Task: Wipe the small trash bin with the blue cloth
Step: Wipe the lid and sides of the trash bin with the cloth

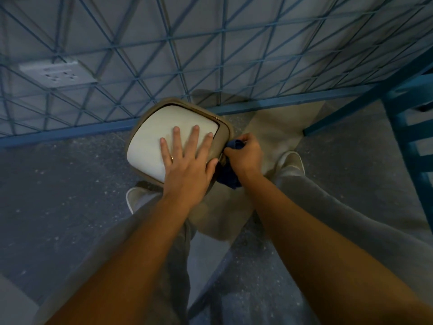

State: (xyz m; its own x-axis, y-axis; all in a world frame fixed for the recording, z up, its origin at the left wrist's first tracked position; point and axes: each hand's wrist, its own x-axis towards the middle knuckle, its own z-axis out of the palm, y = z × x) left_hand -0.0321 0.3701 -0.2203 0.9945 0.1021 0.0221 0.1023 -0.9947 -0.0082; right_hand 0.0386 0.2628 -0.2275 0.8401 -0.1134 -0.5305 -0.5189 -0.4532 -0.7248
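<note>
Forearms (pixel 145 235) stretch down to the small trash bin (pixel 150 111), which stands on the speckled grey floor (pixel 70 184) beside the blue wire grid (pixel 164 55). My left hand (pixel 187 160) lies flat on its white lid (pixel 147 141), fingers (pixel 194 138) spread. My right hand (pixel 246 156) clamps the bunched blue cloth (pixel 229 176) against the bin's right side.

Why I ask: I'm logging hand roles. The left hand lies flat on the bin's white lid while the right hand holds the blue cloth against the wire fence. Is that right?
Not quite. The head view shows the right hand holding the blue cloth against the side of the small trash bin, not the wire fence. The left hand does lie flat on the white lid.
</note>
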